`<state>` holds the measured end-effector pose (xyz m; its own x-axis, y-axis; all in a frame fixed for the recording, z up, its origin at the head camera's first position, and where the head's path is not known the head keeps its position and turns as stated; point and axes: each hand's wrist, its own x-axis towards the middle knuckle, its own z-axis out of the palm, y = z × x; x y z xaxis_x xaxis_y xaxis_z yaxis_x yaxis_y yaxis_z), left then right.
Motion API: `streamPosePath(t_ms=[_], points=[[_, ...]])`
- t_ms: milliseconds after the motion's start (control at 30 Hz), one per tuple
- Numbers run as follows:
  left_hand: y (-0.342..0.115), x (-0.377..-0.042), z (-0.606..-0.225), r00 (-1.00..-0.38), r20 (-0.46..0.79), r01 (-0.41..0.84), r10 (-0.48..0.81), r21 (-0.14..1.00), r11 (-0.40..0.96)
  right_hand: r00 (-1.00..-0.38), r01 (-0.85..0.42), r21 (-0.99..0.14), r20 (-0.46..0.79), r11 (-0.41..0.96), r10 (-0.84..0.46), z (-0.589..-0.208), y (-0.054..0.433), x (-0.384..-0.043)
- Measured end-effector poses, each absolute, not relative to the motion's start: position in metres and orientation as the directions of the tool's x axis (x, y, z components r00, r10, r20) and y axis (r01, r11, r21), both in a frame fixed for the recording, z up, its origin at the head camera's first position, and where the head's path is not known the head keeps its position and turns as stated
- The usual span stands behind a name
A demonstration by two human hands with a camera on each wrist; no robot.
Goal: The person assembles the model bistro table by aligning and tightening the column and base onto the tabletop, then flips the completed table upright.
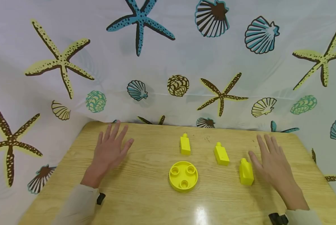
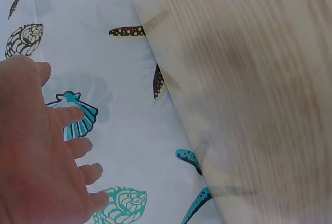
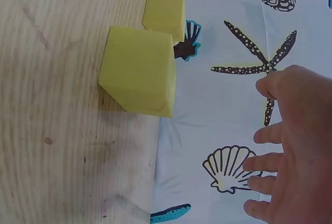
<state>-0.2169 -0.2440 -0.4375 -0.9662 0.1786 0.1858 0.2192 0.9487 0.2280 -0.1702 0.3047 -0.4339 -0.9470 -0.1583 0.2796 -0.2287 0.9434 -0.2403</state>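
The person's right grip [image 1: 275,165] lies flat over the surface [image 1: 145,193], fingers straight and thumb out, nothing held; just beside that thumb is the nearest yellow block [image 1: 246,173], slant-sided, with a small round knob pointing to the far side. The left grip [image 1: 109,153] is likewise spread, nothing in its fingers, reaching towards the far left corner. Between the two, the middle block [image 1: 221,155] and the far block [image 1: 185,145] lie apart, also yellow and knobbed. Nearer me sits a round yellow dish [image 1: 183,175], low-rimmed, with three ring-like sockets inside. A wide stretch of wood grain separates dish and left grip; the far block lies near the back edge, where a white cloth [image 1: 162,62] printed with starfish and shells rises.
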Motion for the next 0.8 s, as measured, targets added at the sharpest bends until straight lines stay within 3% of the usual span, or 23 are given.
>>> streamPosePath(t_ms=[333,600,800], points=[[-0.215,-0.197,-0.441,-0.955,0.227,0.262,0.193,0.33,0.907,-0.975,-0.17,-0.409,0.202,0.896,-0.093,-0.439,0.298,-0.15],[-0.183,-0.179,-0.447,-0.949,0.264,0.303,0.174,0.604,0.737,-0.992,-0.107,-0.543,0.116,0.833,-0.052,-0.451,0.292,-0.14],[-0.159,-0.167,-0.453,-0.95,0.26,0.31,0.174,0.707,0.635,-0.995,-0.089,-0.564,0.078,0.821,-0.054,-0.465,0.287,-0.138]])
